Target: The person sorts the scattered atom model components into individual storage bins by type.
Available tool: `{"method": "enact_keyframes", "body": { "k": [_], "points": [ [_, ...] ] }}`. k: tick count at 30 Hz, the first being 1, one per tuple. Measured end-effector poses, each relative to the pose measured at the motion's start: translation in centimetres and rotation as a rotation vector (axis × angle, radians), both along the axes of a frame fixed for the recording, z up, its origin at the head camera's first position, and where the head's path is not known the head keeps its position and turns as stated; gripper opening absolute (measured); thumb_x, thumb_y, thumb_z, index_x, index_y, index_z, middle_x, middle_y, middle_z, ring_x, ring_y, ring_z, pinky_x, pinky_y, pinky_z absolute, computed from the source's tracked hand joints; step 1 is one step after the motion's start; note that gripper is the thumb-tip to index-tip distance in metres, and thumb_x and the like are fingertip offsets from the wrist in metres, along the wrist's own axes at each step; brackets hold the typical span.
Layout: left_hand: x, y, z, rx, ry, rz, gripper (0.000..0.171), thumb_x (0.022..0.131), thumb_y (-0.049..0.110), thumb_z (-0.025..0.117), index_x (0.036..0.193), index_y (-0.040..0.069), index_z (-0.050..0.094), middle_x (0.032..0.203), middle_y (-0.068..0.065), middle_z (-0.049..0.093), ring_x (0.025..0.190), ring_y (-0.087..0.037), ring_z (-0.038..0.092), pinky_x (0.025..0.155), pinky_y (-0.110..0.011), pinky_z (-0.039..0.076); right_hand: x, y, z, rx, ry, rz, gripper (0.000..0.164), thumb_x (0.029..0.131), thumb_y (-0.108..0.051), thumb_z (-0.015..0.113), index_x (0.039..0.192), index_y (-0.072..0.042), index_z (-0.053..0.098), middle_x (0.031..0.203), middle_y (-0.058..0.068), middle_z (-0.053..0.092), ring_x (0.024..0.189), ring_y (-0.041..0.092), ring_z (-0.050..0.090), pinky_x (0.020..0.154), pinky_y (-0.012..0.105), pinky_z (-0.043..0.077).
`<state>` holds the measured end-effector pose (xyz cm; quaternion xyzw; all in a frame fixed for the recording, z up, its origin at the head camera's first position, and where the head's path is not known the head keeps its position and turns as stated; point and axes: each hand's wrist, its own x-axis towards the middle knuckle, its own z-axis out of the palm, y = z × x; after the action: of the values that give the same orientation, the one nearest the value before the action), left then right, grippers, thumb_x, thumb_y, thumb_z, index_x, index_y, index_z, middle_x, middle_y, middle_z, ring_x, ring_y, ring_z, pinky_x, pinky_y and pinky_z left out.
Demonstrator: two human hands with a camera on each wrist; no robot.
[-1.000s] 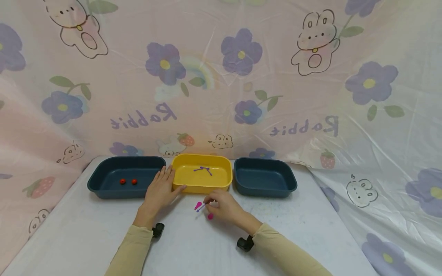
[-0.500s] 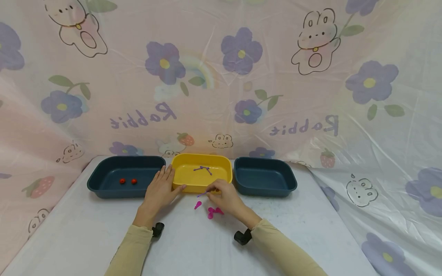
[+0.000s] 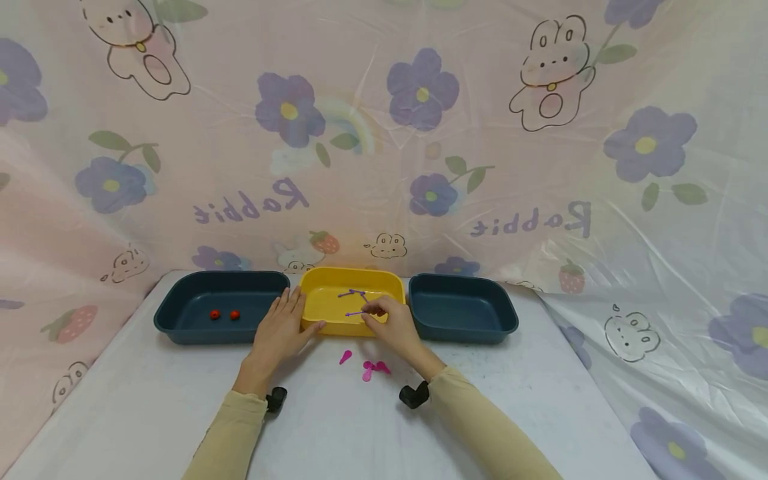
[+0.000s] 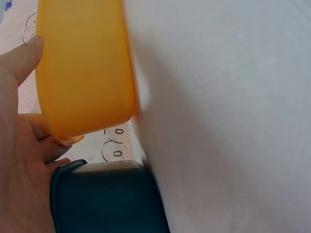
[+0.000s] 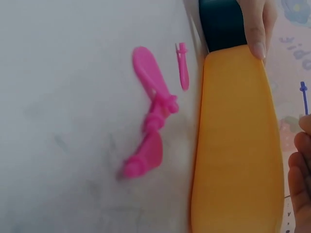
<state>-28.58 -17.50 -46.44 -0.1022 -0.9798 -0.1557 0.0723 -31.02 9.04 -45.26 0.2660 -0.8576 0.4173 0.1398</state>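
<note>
My right hand [image 3: 396, 328] pinches a thin purple stick with small knobs [image 3: 354, 313] between thumb and fingertips, above the yellow bin [image 3: 342, 329]. Several similar purple sticks [image 3: 353, 292] lie on the bin's floor. In the right wrist view the held stick [image 5: 304, 94] points out past the fingertips, beyond the bin's rim. My left hand [image 3: 279, 330] rests at the bin's left end, fingers straight along the side and thumb on the front rim [image 4: 38, 46].
Left stands a dark blue bin [image 3: 204, 335] with two small red pieces [image 3: 225, 315]; another dark blue bin [image 3: 462, 332] stands right. In front, a pink paddle-shaped piece [image 3: 345, 357] and a cluster of pink pieces [image 3: 367, 371] lie on the white tabletop [image 3: 336, 427].
My right hand has carried the purple stick from beside the pink pieces, up and forward over the yellow bin, uncovering the pink cluster. My left hand has stayed in place.
</note>
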Motion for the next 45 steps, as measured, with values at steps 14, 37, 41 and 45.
{"method": "enact_keyframes", "body": {
  "k": [14, 37, 41, 45],
  "points": [
    [0.1, 0.1, 0.0, -0.004, 0.004, 0.003, 0.090, 0.103, 0.056, 0.058, 0.159, -0.008, 0.031, 0.169, -0.025, 0.021, 0.158, -0.043, 0.015, 0.129, -0.056, 0.016, -3.6, -1.1, 0.1, 0.024, -0.212, -0.085, 0.014, 0.098, -0.017, 0.075, 0.110, -0.009, 0.075, 0.105, 0.004, 0.071, 0.097, 0.020, 0.063, 0.094, 0.035, 0.059],
    [0.1, 0.1, 0.0, 0.020, -0.017, 0.006, 0.091, 0.102, 0.058, 0.058, 0.160, -0.007, 0.030, 0.170, -0.023, 0.020, 0.159, -0.041, 0.013, 0.129, -0.056, 0.014, -8.1, -2.5, 0.1, 0.035, -0.329, -0.171, 0.011, 0.098, -0.013, 0.073, 0.105, -0.005, 0.076, 0.089, 0.003, 0.071, 0.073, 0.014, 0.066, 0.071, 0.023, 0.059],
    [0.0, 0.1, 0.0, 0.018, -0.021, 0.008, 0.091, 0.102, 0.058, 0.058, 0.160, -0.006, 0.030, 0.170, -0.022, 0.019, 0.159, -0.041, 0.013, 0.129, -0.055, 0.014, -8.1, -2.7, 0.2, 0.064, -0.319, -0.192, 0.011, 0.098, -0.014, 0.074, 0.106, -0.006, 0.076, 0.093, 0.004, 0.072, 0.078, 0.015, 0.065, 0.078, 0.024, 0.059],
    [0.0, 0.0, 0.0, 0.006, -0.022, 0.015, 0.091, 0.102, 0.058, 0.058, 0.160, -0.006, 0.029, 0.171, -0.022, 0.019, 0.159, -0.041, 0.013, 0.129, -0.055, 0.014, -8.0, -2.7, 0.4, 0.058, -0.335, -0.185, 0.014, 0.096, -0.011, 0.075, 0.109, -0.004, 0.076, 0.097, 0.006, 0.072, 0.083, 0.019, 0.064, 0.084, 0.029, 0.060]
  ]
}}
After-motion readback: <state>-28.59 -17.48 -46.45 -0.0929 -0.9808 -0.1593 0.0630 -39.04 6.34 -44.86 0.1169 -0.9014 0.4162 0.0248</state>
